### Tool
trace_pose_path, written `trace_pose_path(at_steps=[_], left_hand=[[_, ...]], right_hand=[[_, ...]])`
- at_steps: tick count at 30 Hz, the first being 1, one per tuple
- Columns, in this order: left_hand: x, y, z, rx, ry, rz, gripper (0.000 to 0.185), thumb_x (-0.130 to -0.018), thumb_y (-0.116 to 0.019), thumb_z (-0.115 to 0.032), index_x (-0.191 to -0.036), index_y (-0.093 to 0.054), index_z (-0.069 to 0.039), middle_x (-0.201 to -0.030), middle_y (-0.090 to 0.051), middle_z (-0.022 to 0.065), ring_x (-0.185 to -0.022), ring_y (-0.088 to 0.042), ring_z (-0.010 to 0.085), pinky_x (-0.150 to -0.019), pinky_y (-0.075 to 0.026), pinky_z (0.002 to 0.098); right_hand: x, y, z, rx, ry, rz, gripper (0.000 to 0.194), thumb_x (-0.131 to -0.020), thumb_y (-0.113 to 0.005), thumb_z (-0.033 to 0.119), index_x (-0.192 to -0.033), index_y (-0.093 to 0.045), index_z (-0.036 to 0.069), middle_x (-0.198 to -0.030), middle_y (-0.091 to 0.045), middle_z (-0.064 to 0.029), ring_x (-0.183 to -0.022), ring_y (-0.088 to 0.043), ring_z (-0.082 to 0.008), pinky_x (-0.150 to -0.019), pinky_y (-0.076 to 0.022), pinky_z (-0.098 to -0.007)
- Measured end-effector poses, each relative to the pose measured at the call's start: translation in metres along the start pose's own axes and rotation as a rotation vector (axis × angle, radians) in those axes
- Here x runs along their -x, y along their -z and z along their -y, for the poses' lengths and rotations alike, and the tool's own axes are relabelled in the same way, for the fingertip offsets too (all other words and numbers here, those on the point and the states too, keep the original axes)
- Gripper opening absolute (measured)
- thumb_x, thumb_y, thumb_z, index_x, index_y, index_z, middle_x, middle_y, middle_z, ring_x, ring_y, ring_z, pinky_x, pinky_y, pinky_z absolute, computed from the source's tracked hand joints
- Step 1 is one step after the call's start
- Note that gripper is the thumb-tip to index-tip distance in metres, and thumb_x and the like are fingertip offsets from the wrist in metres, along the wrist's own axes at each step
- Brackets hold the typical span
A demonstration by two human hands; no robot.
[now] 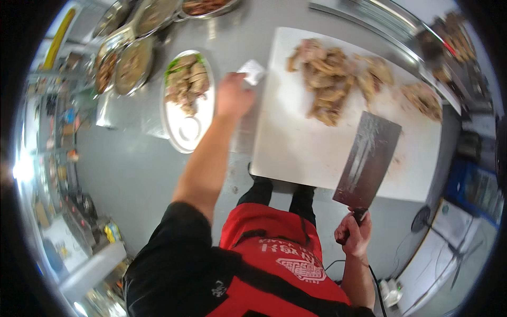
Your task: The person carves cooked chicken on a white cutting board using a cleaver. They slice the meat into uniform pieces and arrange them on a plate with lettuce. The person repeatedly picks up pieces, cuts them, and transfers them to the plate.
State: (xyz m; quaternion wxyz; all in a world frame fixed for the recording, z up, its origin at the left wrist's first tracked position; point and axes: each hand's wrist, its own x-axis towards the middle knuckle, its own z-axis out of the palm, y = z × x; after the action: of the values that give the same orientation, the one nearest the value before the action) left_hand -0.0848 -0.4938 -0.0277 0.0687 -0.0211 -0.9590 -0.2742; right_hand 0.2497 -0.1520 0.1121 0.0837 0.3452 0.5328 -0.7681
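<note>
My right hand (355,233) is closed around the dark handle of a cleaver (368,160), its broad blade raised in front of the near part of a white cutting board (293,150). Chopped cooked poultry (328,79) lies heaped at the board's back, with larger pieces (374,75) to the right and another (423,101) near the right edge. My left hand (235,93) is over the metal table, its fingertips at a small white paper slip (252,72); whether it grips the slip is unclear. Left of it, an oval white plate (200,128) holds sliced meat (188,81) over green leaves and a small round white dish (189,128).
Several metal bowls with food, one of them (134,65) holding pale liquid, stand at the table's back left. A metal rail (368,27) runs behind the board. A fan (420,218) stands at the lower right, and laden shelves (59,115) line the far left.
</note>
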Motion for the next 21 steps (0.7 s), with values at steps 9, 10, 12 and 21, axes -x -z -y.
trace_pose_path(at_steps=[9, 10, 12, 21], left_hand=[[0.093, 0.014, -0.133, 0.318, -0.138, 0.255, 0.042, -0.087, -0.072, -0.004, -0.129, -0.069, -0.007, -0.126, -0.067, 0.0128, -0.085, -0.064, 0.0223, -0.08, -0.057, 0.0343], [0.101, 0.005, -0.16, 0.385, -0.214, 0.302, 0.042, -0.088, -0.072, -0.002, -0.129, -0.069, -0.008, -0.126, -0.066, 0.0113, -0.086, -0.065, 0.0213, -0.08, -0.057, 0.034], [0.114, -0.02, -0.21, 0.462, -0.322, 0.409, 0.043, -0.089, -0.072, -0.001, -0.131, -0.068, -0.008, -0.128, -0.066, 0.0111, -0.096, -0.068, 0.0233, -0.086, -0.058, 0.0355], [0.096, -0.164, -0.326, -0.022, -0.477, 0.41, 0.067, -0.096, -0.069, -0.029, -0.156, -0.046, -0.009, -0.159, -0.047, 0.0195, -0.15, -0.041, 0.0384, -0.125, -0.034, 0.0482]], right_hand=[[-0.012, 0.153, -0.042, -0.104, 0.11, -0.386, 0.022, -0.111, -0.055, 0.024, -0.121, -0.054, 0.005, -0.066, -0.051, -0.0032, -0.047, -0.049, -0.0139, -0.045, -0.0433, -0.0301], [-0.023, 0.179, -0.046, -0.141, 0.094, -0.428, 0.025, -0.112, -0.054, 0.029, -0.12, -0.055, 0.005, -0.065, -0.051, -0.0029, -0.047, -0.048, -0.014, -0.045, -0.0435, -0.0304], [-0.039, 0.225, -0.041, -0.221, 0.028, -0.483, 0.032, -0.113, -0.053, 0.038, -0.118, -0.055, 0.006, -0.064, -0.05, -0.0023, -0.046, -0.047, -0.0142, -0.045, -0.0439, -0.0313], [-0.109, 0.318, 0.052, 0.287, 0.008, -0.312, 0.036, -0.111, -0.055, 0.039, -0.102, -0.058, 0.005, -0.064, -0.055, -0.0048, -0.047, -0.05, -0.0143, -0.045, -0.045, -0.0335]])
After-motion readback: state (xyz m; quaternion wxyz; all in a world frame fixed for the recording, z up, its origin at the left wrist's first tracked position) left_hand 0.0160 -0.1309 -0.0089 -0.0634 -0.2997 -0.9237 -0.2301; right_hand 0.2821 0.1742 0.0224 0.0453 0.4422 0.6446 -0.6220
